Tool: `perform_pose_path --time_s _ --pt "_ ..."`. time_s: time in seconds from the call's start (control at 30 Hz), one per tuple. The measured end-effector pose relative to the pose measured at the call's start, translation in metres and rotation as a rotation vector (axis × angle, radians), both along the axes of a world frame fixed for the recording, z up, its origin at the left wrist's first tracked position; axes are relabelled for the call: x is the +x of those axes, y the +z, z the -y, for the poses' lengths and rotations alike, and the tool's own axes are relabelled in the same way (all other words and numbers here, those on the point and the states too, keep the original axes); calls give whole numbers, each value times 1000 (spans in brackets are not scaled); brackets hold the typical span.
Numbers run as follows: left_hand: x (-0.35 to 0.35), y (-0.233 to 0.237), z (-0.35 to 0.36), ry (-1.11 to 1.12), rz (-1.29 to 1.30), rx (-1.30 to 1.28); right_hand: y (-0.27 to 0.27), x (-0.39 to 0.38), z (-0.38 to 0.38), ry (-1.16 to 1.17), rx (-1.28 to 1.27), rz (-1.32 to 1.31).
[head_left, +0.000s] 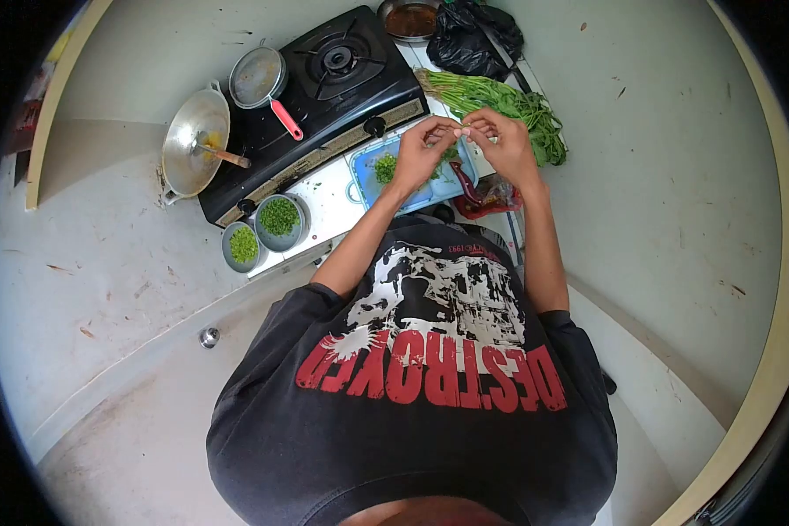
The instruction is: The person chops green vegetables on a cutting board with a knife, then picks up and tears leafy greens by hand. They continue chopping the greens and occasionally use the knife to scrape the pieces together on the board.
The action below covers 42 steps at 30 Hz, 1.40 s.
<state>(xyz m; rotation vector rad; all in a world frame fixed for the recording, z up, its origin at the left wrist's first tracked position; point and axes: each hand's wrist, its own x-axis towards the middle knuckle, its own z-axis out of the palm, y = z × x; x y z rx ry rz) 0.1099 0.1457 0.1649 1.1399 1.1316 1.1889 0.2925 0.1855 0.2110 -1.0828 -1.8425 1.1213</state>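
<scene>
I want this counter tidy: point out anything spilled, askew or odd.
Nothing is spilled or broken. Only the long greens stand out: their leafy ends seem to hang past the counter's right edge. The left hand and right hand pinch a small pale piece over the blue tray.

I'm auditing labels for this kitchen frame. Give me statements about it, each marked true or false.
1. The left hand and right hand pinch a small pale piece above the blue tray. True.
2. The wok sits on the burner. False: the wok stands beside the stove, whose burner is bare.
3. Two bowls hold chopped greens. True.
4. The strainer has a blue handle. False: its handle is red.
</scene>
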Motion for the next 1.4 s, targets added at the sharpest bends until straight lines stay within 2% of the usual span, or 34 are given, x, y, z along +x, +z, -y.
perform_pose_path --time_s 0.1,0.2,0.3,0.4,0.6,0.8,1.1,1.2,1.3,1.4 --pt "3 11 1 93 -139 93 0 0 0 2 -13 -20" --pt "8 25 2 75 62 76 4 -2 -1 -6 0 -42" --pt "0 14 0 -80 82 30 17 0 0 1 115 17" --pt "-8 8 -3 -140 144 -10 19 2 -2 -33 166 60" --pt "-14 -4 -5 -153 229 -51 16 2 -2 36 27 -8" --pt "-12 4 -1 -70 164 -34 16 2 2 38 0 -31" --pt "-15 -1 -2 -88 138 -31 18 3 3 -44 -52 -63" --pt "-22 -2 -4 -89 -3 -39 19 5 0 -37 -40 -73" --pt "-23 17 -4 -11 -139 24 32 7 0 -20 41 52" --pt "-16 26 -9 52 -41 175 33 6 0 19 100 66"
